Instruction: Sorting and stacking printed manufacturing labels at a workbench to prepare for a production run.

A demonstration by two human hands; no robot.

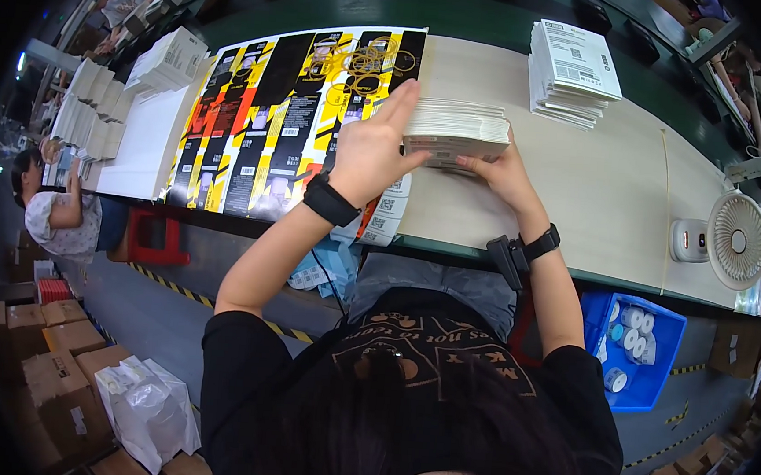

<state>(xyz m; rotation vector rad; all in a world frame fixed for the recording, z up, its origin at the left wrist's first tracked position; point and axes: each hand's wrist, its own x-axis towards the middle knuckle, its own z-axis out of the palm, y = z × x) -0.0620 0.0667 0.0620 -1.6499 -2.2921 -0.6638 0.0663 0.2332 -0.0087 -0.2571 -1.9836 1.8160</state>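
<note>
A thick stack of white leaflets is held between my two hands above the front part of the table. My left hand presses along its left side, with the fingers straight and together and the thumb at the stack's front. Round the right end goes my right hand, its thumb on the front face and its other fingers mostly hidden behind the stack. Left of the stack lie printed sheets in yellow, black and red, with a loose heap of rubber bands on their far part.
Another leaflet stack stands at the back right. A white fan sits at the right end. More white stacks are at far left, near another person. A blue bin with rolls is below the table's right edge.
</note>
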